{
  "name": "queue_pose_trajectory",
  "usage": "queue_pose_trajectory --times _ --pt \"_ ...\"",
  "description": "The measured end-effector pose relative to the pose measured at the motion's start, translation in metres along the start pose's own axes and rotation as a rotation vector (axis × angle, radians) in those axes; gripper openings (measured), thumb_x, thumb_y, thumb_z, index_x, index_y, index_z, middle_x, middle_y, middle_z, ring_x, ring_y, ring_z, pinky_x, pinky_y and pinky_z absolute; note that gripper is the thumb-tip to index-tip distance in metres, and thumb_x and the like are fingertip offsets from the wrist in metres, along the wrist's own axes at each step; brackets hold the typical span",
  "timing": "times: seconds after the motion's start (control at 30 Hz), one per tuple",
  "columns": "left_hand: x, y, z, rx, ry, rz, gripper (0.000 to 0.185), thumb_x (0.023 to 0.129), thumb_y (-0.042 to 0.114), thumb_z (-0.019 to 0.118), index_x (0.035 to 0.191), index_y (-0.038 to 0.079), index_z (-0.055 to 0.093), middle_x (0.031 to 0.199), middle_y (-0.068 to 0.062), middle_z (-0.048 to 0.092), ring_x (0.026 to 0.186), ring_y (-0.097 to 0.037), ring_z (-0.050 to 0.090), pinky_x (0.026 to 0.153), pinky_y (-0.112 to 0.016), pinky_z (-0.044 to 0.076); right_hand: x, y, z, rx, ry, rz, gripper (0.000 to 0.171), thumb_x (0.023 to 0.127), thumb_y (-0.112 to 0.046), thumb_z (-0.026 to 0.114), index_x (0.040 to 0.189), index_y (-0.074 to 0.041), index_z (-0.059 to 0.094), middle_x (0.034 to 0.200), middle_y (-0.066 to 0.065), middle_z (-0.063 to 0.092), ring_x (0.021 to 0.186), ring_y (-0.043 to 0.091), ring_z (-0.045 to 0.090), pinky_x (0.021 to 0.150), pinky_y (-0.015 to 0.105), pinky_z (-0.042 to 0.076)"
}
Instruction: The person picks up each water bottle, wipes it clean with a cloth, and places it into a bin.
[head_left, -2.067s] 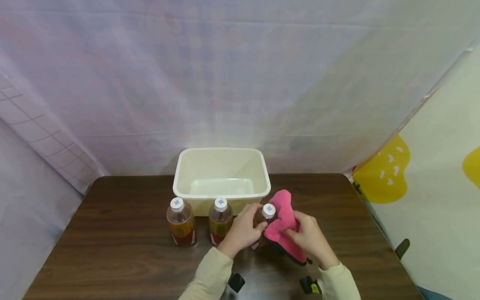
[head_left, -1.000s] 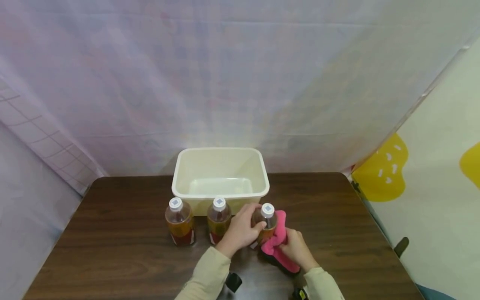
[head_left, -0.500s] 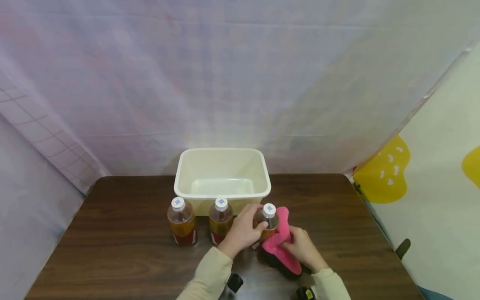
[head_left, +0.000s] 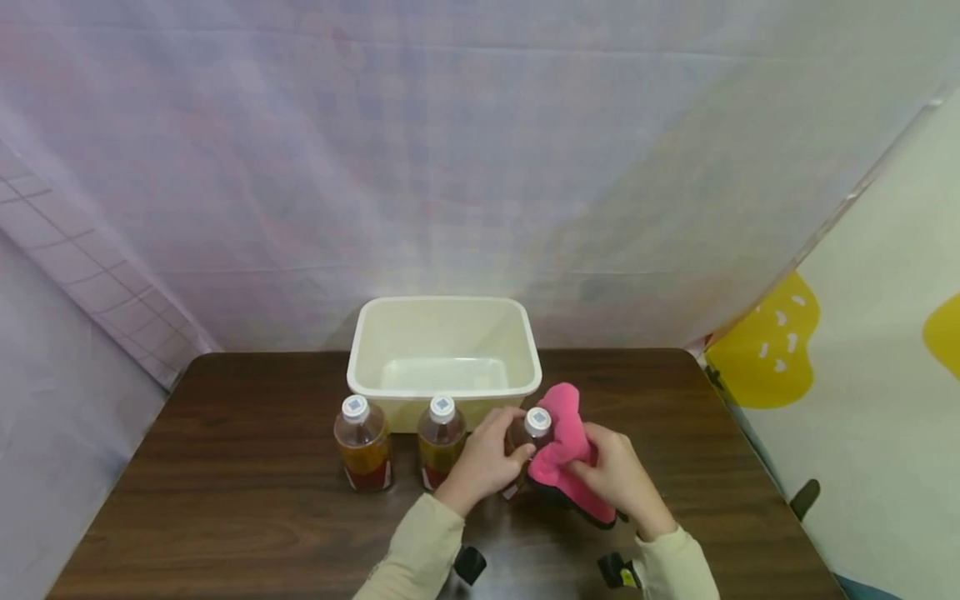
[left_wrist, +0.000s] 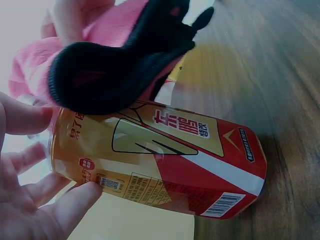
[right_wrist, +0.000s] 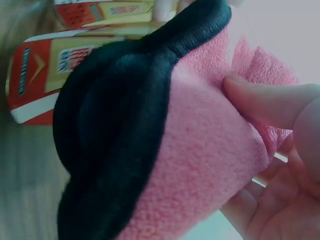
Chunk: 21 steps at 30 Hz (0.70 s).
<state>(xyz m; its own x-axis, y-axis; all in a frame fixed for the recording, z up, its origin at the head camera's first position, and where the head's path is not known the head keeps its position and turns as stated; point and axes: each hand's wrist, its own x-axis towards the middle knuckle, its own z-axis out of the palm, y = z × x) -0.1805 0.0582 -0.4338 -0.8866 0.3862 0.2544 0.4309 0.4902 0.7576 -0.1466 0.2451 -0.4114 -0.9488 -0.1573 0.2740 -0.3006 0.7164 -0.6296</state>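
Observation:
My left hand holds an upright drink bottle with a white cap, fingers and thumb around its upper part. In the left wrist view this bottle shows a gold and red label. A fluffy pink cloth with a black edge is bunched in my right hand and lies against the bottle's right side. The right wrist view shows the thumb pressing into the folded cloth, whose dark border covers part of the label. Two like bottles, the middle one and the left one, stand to the left.
A cream plastic bin stands behind the bottles near the back edge of the dark wooden table. Nothing is visible inside it. A pale patterned curtain hangs behind the table.
In the last half second my right hand and the cloth have moved up along the bottle, after being lower a second ago. The left hand and all bottles stay in place.

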Motion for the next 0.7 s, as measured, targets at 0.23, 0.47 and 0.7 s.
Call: queue_pose_trajectory --times 0.23,0.47,0.7 --pt "0.0 -0.001 0.0 -0.018 -0.003 0.0 0.035 0.081 0.015 0.064 0.114 0.009 0.054 0.105 -0.006 0.055 0.089 -0.019 0.055 0.078 -0.03 0.048 0.003 -0.006 0.001 -0.036 0.017 0.001 0.02 0.066 0.002 0.074 0.082 -0.004 0.063 0.065 -0.001 0.055 0.058 0.009 0.045 0.052 0.021 0.042" --pt "-0.001 -0.001 -0.001 -0.026 0.004 -0.011 0.036 0.081 0.017 0.065 0.114 0.01 0.054 0.106 -0.005 0.055 0.089 -0.017 0.054 0.079 -0.031 0.047 -0.002 0.002 0.01 -0.018 0.013 0.075 0.017 0.067 0.006 0.07 0.078 -0.003 0.062 0.066 0.002 0.058 0.059 0.013 0.047 0.053 0.024 0.043" --pt "-0.002 0.001 0.001 -0.024 0.026 -0.009 0.036 0.08 0.018 0.066 0.114 0.011 0.055 0.105 -0.005 0.056 0.086 -0.017 0.054 0.076 -0.029 0.047 -0.01 0.02 0.025 -0.066 0.045 0.089 0.018 0.062 0.01 0.068 0.07 -0.004 0.059 0.061 0.002 0.058 0.056 0.01 0.046 0.05 0.023 0.043"
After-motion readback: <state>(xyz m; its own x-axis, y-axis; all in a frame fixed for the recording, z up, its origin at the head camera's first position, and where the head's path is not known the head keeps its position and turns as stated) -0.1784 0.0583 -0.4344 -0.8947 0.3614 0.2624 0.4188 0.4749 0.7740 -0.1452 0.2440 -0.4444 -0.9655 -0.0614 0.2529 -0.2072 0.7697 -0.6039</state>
